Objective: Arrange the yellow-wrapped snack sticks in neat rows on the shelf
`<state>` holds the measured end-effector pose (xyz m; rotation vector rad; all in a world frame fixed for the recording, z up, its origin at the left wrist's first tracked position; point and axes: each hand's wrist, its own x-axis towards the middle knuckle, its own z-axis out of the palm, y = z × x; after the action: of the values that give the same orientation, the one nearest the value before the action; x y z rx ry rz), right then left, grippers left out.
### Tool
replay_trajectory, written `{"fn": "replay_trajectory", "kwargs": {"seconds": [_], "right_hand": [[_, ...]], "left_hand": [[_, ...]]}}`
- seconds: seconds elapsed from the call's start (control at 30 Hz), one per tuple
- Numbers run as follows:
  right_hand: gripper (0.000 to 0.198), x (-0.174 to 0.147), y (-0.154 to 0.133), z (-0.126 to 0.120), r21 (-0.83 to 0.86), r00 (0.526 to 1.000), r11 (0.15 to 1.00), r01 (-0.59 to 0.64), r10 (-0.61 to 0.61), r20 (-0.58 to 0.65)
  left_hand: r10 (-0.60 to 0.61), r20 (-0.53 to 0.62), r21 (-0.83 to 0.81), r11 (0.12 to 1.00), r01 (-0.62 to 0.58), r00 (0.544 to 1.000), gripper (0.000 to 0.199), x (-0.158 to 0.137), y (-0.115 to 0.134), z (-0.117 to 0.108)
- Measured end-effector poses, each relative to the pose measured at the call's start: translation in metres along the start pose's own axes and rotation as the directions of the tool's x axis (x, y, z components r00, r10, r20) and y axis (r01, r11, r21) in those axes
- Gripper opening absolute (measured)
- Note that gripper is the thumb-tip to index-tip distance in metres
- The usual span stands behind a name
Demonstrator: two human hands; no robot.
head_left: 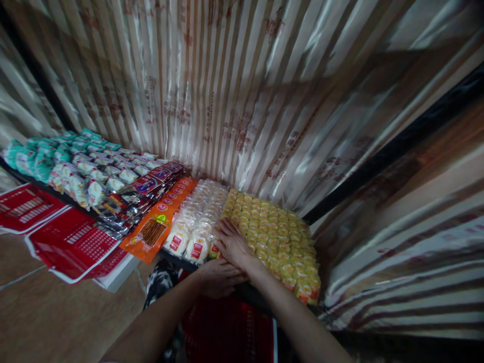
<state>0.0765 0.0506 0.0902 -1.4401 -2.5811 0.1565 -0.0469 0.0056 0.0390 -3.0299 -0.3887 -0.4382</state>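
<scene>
My right hand (234, 246) lies with its fingers stretched out over the front of the yellow packaged snacks (268, 227), at their border with the white packs. Just below it, my left hand (220, 277) is at the shelf's front edge, fingers extended to the right and its upper side overlapped by the right hand. Neither hand visibly grips a pack. Left of the hands stand rows of white round packs with red labels (196, 247). Beside those lies an orange packet of brown sticks (155, 229).
Further left are dark shiny packets (128, 201), white wrapped packs (94, 174) and teal packs (40, 156). Red printed sheets (71, 242) hang below the shelf front. Behind is a striped plastic curtain (227, 101); a dark pole (378, 156) slants along the right.
</scene>
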Motion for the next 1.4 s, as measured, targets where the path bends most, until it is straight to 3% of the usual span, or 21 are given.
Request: {"fn": "replay_trajectory", "kwargs": {"seconds": [0.2,0.33,0.53,0.7,1.03,1.4], "right_hand": [[0.048,0.003,0.004,-0.002,0.028,0.999,0.999,-0.027,0.028,-0.038],[0.052,0.023,0.014,-0.012,-0.001,0.99,0.991,-0.132,0.132,-0.05],[0.057,0.044,0.031,-0.006,-0.035,0.96,0.961,-0.275,0.276,0.049],[0.057,0.037,0.033,0.006,-0.018,0.959,0.959,-0.283,0.283,0.033],[0.056,0.049,0.045,-0.008,-0.047,0.956,0.955,-0.293,0.293,-0.004],[0.057,0.052,0.049,0.001,-0.084,0.957,0.954,-0.288,0.289,-0.007]], "left_hand": [[0.004,0.007,0.031,1.0,-0.004,1.0,0.048,0.001,0.0,0.001],[0.028,-0.037,0.137,0.99,-0.023,0.999,0.049,-0.001,-0.001,0.002],[0.034,-0.056,0.271,0.962,-0.018,0.998,0.052,-0.003,-0.002,0.012],[0.031,-0.049,0.307,0.951,-0.014,0.998,0.054,-0.003,0.0,0.013],[0.032,-0.063,0.302,0.953,-0.012,0.997,0.053,-0.002,0.0,0.005],[0.047,-0.078,0.324,0.946,-0.02,0.996,0.05,-0.001,0.0,0.001]]}}
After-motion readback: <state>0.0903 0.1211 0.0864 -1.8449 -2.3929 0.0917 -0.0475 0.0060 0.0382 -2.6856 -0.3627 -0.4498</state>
